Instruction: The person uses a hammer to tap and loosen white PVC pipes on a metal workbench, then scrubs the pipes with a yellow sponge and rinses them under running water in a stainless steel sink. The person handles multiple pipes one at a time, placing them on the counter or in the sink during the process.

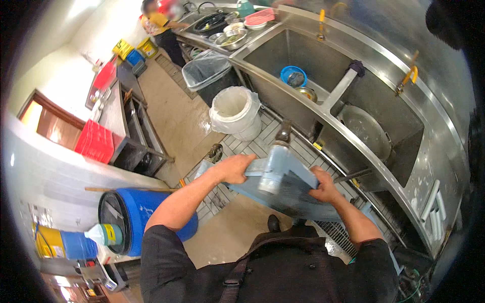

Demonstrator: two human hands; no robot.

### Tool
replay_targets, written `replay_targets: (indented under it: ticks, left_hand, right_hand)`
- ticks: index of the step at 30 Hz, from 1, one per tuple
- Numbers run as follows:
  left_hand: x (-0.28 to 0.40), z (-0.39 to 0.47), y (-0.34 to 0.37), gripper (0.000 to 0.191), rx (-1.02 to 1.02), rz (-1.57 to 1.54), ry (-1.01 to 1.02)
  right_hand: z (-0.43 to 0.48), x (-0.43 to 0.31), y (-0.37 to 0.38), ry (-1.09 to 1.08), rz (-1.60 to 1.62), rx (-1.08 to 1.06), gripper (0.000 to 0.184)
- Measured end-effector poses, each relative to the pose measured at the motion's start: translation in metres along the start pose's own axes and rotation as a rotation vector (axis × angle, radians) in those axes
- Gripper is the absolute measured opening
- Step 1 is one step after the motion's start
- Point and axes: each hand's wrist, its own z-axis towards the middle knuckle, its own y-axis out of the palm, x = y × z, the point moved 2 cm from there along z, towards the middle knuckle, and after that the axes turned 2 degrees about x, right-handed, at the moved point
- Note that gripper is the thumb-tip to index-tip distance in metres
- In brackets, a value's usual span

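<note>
A blue-grey panel-like piece with a raised frame (265, 197) is held in front of my body, above the floor. My left hand (238, 168) grips its frame on the left side, while my right hand (324, 184) grips the right side. Between the hands stands a blue-grey cylindrical part with a pale end (273, 170); a dark brown fitting (283, 132) shows at its far end. The piece is partly blurred, and its exact kind cannot be told. My fingertips are partly hidden behind the frame.
A double steel sink (341, 113) runs along the right, with a large pan (365, 132) in one basin. Ahead stand a lined white bin (235, 113) and a lined black bin (208, 74). A blue barrel (147, 216) lies left. A person (163, 30) stands at the far counter.
</note>
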Motion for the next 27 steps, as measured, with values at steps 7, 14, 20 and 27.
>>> replay_targets:
  ticks: [7, 14, 20, 27]
  left_hand:
    - [0.086, 0.073, -0.059, 0.057, -0.069, 0.113, 0.059]
    - [0.087, 0.134, -0.073, 0.048, -0.046, 0.299, 0.139]
    - [0.014, 0.224, -0.021, 0.049, -0.152, 0.425, 0.215]
    - [-0.093, 0.294, 0.024, 0.053, -0.191, 0.491, 0.273]
  right_hand:
    - [-0.030, 0.024, -0.082, 0.293, -0.033, 0.005, 0.072]
    - [-0.015, 0.059, -0.072, 0.339, 0.177, 0.097, 0.078]
    - [-0.083, 0.092, -0.067, 0.555, -0.196, 0.119, 0.064]
    - [-0.280, 0.051, -0.050, 1.246, -0.303, -0.064, 0.055]
